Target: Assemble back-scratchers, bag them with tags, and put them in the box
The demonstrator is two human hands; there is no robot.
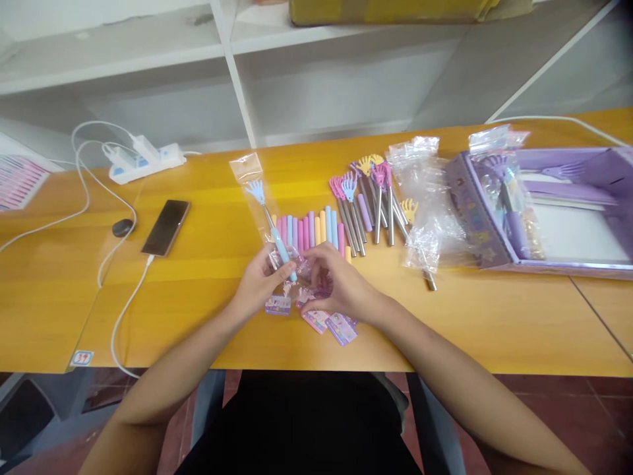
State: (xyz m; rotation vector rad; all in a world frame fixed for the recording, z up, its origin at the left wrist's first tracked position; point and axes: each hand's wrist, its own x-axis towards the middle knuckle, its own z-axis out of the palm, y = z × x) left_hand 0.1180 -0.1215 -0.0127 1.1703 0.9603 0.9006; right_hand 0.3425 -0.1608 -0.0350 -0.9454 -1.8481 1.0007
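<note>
My left hand (pixel 258 280) is closed on a light blue back scratcher (pixel 279 243), which lies inside a clear plastic bag (pixel 246 167). Its hand-shaped head points away from me. Close to the bag's near end, my right hand (pixel 343 280) has curled fingers, with the thumb apart from them. That thumb is over small printed cards (pixel 341 328) in pink, purple and blue. Shiny plastic between the hands hides part of what lies there. Beyond them, a row of coloured handle sleeves (pixel 305 231) lies on the table.
Metal-shafted back scratchers (pixel 380 191) lie right of the sleeves, beside a pile of clear bags (pixel 428 198). A purple box (pixel 499 247) holds packed pieces at right. To the left are a phone (pixel 166 227), a charging cable (pixel 129 303) and a power strip (pixel 147 163). Shelving stands behind the table (pixel 198 336).
</note>
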